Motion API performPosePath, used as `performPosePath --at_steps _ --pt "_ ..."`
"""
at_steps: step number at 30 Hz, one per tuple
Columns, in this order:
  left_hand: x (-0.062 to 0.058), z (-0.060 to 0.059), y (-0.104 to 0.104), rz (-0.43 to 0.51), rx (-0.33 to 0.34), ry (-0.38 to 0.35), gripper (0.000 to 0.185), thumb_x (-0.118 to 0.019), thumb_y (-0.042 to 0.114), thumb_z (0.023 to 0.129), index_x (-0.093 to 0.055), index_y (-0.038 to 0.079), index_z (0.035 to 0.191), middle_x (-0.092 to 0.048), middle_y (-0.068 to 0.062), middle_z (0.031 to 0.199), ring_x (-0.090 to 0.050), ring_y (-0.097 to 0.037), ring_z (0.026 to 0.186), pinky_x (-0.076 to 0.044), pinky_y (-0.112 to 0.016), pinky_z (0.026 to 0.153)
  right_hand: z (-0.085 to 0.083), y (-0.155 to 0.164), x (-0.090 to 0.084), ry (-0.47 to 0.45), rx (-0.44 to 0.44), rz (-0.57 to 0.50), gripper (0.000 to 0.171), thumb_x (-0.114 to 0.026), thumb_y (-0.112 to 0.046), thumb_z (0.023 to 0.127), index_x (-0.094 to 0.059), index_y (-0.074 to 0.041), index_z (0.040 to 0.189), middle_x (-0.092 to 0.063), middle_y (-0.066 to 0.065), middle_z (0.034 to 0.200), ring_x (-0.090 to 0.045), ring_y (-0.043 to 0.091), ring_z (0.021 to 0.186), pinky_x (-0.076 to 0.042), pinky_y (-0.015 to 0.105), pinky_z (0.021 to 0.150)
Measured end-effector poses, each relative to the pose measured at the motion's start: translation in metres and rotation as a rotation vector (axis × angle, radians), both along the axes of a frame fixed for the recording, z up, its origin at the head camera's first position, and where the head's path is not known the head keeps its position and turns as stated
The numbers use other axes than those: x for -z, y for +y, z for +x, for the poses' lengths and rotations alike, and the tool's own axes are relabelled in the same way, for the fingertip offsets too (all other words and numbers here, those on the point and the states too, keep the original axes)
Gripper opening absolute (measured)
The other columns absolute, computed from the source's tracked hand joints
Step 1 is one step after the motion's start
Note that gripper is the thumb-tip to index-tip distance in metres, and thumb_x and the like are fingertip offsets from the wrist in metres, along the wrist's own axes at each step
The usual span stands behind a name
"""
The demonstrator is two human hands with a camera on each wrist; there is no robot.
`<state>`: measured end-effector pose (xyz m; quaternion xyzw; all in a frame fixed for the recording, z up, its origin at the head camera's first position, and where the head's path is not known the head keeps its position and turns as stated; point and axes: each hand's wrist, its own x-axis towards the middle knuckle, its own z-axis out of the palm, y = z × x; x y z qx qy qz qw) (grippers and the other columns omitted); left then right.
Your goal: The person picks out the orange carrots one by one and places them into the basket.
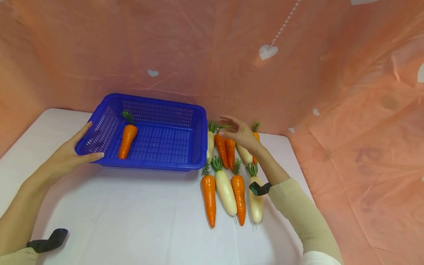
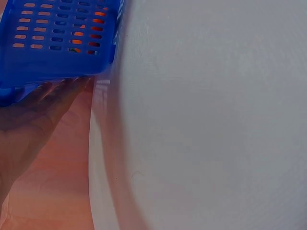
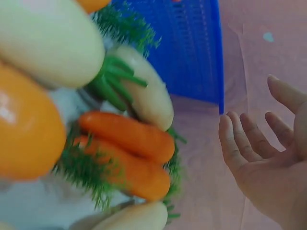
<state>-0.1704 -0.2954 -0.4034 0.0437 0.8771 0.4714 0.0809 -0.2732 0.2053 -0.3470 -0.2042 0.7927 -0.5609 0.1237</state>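
My left hand (image 1: 67, 152) grips the left end of a blue plastic basket (image 1: 152, 164), thumb at the front corner and fingers along the side wall. In the left wrist view those fingers (image 2: 62, 93) lie under the basket's rim. One carrot (image 1: 127, 141) with green leaves lies inside, toward the left. My right hand (image 1: 241, 133) hovers over the back row of vegetables, fingers spread and holding nothing. Beneath it are two carrots (image 1: 221, 150), with a white radish (image 1: 246, 154) beside them. The right wrist view shows the empty palm (image 3: 268, 177) apart from the vegetables.
Nearer the front lie a carrot (image 1: 209, 198), a white radish (image 1: 226, 191), another carrot (image 1: 238, 195) and another radish (image 1: 256, 206), side by side. Another radish (image 1: 210, 145) lies against the basket's right side. A peach cloth (image 1: 212, 55) with hearts hangs behind the white table (image 1: 132, 221).
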Motion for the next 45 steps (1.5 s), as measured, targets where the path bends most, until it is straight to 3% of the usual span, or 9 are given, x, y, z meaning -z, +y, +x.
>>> performPosePath --at_steps 6,13,18,26,33,40,45 --pt "-0.003 0.001 0.002 -0.002 -0.001 -0.002 0.101 -0.065 0.035 0.095 0.015 0.036 0.156 0.012 -0.026 0.161 0.008 -0.059 0.142 0.0 -0.079 0.105 -0.005 0.02 0.006 -0.002 0.019 0.014 0.061 -0.065 -0.005 0.095 -0.042 -0.011 0.151 -0.047 0.017 0.148 -0.052 0.043 0.127 -0.047 0.054 0.102" --pt "-0.003 0.001 0.001 0.01 -0.006 -0.007 0.1 -0.065 0.034 0.095 0.014 0.038 0.155 0.013 -0.025 0.162 0.009 -0.059 0.142 0.001 -0.079 0.106 -0.013 0.043 0.013 0.029 0.09 0.095 0.06 -0.066 -0.011 0.096 -0.042 -0.013 0.151 -0.045 0.019 0.149 -0.054 0.038 0.126 -0.049 0.045 0.102" --pt "-0.004 0.0 0.001 -0.006 -0.008 -0.027 0.1 -0.064 0.036 0.095 0.016 0.039 0.155 0.015 -0.024 0.161 0.01 -0.058 0.142 0.0 -0.08 0.104 -0.015 0.055 0.014 0.035 0.134 0.106 0.06 -0.065 -0.012 0.096 -0.041 -0.011 0.151 -0.045 0.022 0.147 -0.051 0.038 0.128 -0.046 0.05 0.103" --pt "-0.002 0.0 0.002 0.025 -0.004 -0.007 0.1 -0.066 0.033 0.095 0.013 0.039 0.156 0.013 -0.023 0.162 0.009 -0.057 0.143 0.002 -0.078 0.107 -0.012 0.074 0.016 0.028 0.217 0.118 0.06 -0.067 -0.01 0.095 -0.043 -0.01 0.15 -0.047 0.023 0.145 -0.051 0.039 0.129 -0.046 0.046 0.105" --pt "-0.005 0.002 0.001 0.015 -0.009 -0.001 0.099 -0.065 0.034 0.095 0.013 0.039 0.156 0.012 -0.022 0.163 0.009 -0.057 0.143 0.002 -0.077 0.107 -0.009 0.098 0.026 0.009 0.28 0.143 0.061 -0.067 -0.014 0.095 -0.042 -0.013 0.151 -0.046 0.021 0.147 -0.047 0.038 0.133 -0.04 0.051 0.11" --pt "-0.004 0.001 0.0 0.003 -0.015 -0.018 0.099 -0.065 0.036 0.095 0.014 0.039 0.155 0.013 -0.022 0.162 0.009 -0.056 0.144 0.0 -0.078 0.107 -0.01 0.112 0.031 0.013 0.287 0.129 0.062 -0.067 -0.011 0.095 -0.039 0.0 0.15 -0.044 0.026 0.147 -0.051 0.042 0.128 -0.052 0.033 0.096" --pt "-0.001 0.0 0.002 0.009 -0.002 -0.009 0.098 -0.065 0.035 0.095 0.012 0.041 0.155 0.013 -0.02 0.163 0.009 -0.055 0.144 0.0 -0.077 0.107 -0.011 0.121 0.037 0.0 0.304 0.152 0.064 -0.066 -0.007 0.095 -0.036 0.001 0.151 -0.043 0.027 0.148 -0.051 0.044 0.127 -0.054 0.023 0.088"
